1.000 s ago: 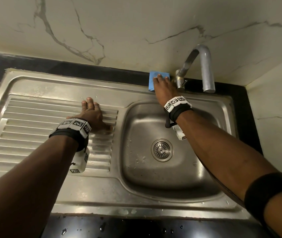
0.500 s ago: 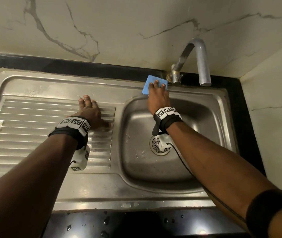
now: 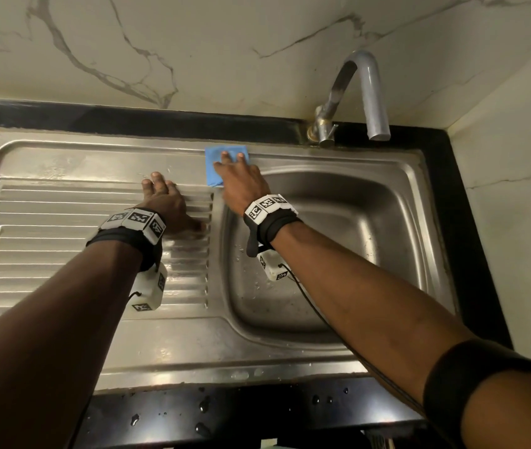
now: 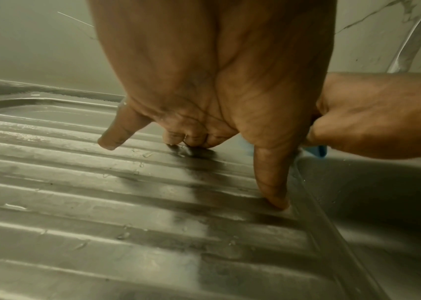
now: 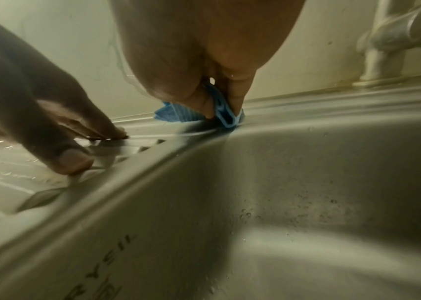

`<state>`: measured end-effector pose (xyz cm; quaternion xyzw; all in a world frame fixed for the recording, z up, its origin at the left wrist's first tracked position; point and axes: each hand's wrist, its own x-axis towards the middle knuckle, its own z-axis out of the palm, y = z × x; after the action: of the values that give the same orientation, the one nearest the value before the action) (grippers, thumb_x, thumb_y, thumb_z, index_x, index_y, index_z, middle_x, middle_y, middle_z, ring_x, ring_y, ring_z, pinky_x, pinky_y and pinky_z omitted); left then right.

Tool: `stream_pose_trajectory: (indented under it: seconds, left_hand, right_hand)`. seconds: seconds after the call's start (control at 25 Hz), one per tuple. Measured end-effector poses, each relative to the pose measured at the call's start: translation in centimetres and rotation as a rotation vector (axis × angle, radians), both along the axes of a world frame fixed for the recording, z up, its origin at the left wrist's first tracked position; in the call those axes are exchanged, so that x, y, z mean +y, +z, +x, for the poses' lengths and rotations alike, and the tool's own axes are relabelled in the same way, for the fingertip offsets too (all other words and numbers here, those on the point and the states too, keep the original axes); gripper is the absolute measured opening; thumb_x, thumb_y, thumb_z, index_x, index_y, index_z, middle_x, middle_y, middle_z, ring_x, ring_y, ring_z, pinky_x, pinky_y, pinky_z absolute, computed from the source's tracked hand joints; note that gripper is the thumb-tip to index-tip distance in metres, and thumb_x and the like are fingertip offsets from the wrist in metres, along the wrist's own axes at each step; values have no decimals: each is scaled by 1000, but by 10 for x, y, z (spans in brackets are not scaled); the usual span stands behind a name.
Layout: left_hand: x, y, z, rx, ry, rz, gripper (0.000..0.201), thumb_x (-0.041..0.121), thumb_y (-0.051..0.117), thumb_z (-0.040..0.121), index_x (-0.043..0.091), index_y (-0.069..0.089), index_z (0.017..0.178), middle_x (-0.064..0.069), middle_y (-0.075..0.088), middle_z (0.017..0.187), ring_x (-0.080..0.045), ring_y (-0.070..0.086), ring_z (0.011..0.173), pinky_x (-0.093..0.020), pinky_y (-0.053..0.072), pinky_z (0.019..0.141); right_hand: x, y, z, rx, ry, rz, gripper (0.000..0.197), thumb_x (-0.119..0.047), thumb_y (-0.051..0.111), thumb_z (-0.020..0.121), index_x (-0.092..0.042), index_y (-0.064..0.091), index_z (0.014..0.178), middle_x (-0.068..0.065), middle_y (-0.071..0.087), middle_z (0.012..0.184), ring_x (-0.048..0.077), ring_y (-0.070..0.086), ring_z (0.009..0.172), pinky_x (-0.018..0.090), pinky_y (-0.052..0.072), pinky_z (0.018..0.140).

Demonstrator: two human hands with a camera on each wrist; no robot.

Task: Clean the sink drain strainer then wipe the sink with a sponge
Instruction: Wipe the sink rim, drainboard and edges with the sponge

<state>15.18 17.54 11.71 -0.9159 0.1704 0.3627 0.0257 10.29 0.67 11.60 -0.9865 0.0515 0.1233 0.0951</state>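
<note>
A blue sponge [image 3: 214, 170] lies on the steel sink's back rim [image 3: 338, 157], at the basin's far-left corner. My right hand [image 3: 241, 186] presses on it, fingers over the top. In the right wrist view the thumb and a finger pinch a raised fold of the sponge [image 5: 226, 113]. My left hand [image 3: 162, 197] rests flat on the ribbed drainboard [image 3: 47, 238], fingers spread, holding nothing. Its fingertips [image 4: 273, 199] touch the ribs beside the basin edge. My right forearm and wrist camera hide the drain strainer in the basin [image 3: 355, 238].
A curved metal tap [image 3: 367, 92] stands at the back right, above the basin. A marble wall runs behind the sink and along the right side. Black countertop [image 3: 257, 413] with water drops borders the front edge. Droplets sit on the basin wall.
My right hand has slid the sponge left along the back rim, from the tap's base to the basin's far-left corner. The left hand has stayed on the drainboard.
</note>
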Motion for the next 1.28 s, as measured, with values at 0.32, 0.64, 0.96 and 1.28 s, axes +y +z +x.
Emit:
stream_pose_trajectory:
  seconds: [0.32, 0.64, 0.96, 1.28]
  left_hand:
    - [4, -4, 2, -11, 10, -40, 134, 69, 72, 82, -4, -8, 161, -27, -20, 167, -46, -15, 155, -55, 3, 127]
    - [15, -17, 5, -38, 51, -118, 143, 77, 76, 69, 4, -3, 162, -18, -16, 171, -39, -13, 158, -71, 17, 121]
    - [14, -15, 2, 0, 81, -139, 139, 75, 74, 74, 6, -6, 164, -15, -21, 171, -36, -17, 158, -75, 13, 119]
    - [41, 17, -57, -171, 160, -234, 121, 81, 57, 83, 15, -3, 165, 0, -14, 173, -19, -8, 160, -78, 5, 117]
  right_hand:
    - [-39, -7, -26, -10, 36, 1, 53, -8, 50, 97, -14, 42, 149, 10, 28, 162, 35, 26, 148, 47, 34, 115]
    - [-6, -7, -16, -52, -126, 125, 51, -18, 52, 93, -17, 50, 144, 9, 44, 152, 32, 40, 138, 41, 39, 109]
    - [15, 8, 9, 68, -34, 133, 56, -14, 48, 97, -23, 40, 152, 5, 24, 164, 33, 24, 149, 42, 26, 120]
    - [31, 7, -25, 65, 114, 86, 53, -10, 47, 96, -19, 45, 148, 6, 28, 162, 33, 29, 145, 40, 29, 116]
